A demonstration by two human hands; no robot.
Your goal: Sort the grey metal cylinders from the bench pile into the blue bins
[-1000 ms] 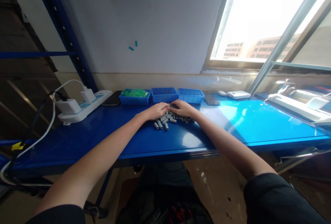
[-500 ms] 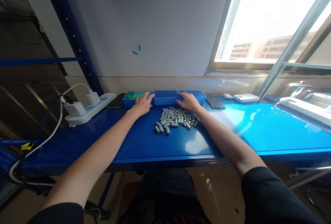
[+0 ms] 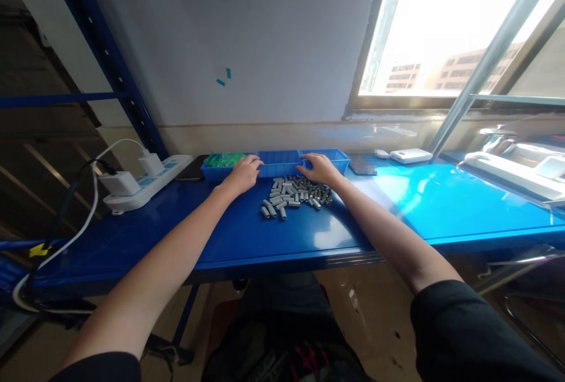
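Observation:
A heap of several small grey cylinders (image 3: 293,196) lies on the blue bench (image 3: 247,235). Behind it stand three blue bins in a row: the left bin (image 3: 212,172) holds green parts, the middle bin (image 3: 279,164) and the right bin (image 3: 336,160) look empty. My left hand (image 3: 243,173) grips the left front corner of the middle bin, fingers curled over its rim. My right hand (image 3: 318,168) grips the rim where the middle and right bins meet.
A white power strip (image 3: 145,184) with two chargers and cables sits at the left. A dark phone (image 3: 189,171) lies beside the left bin. A white device (image 3: 410,155) and another phone (image 3: 362,165) lie to the right by the window. A blue rack post (image 3: 110,70) rises at the left.
Both hands left the heap of cylinders and moved back to the blue bins, then closed on the rims. The bins sit slightly nearer the heap than half a second ago.

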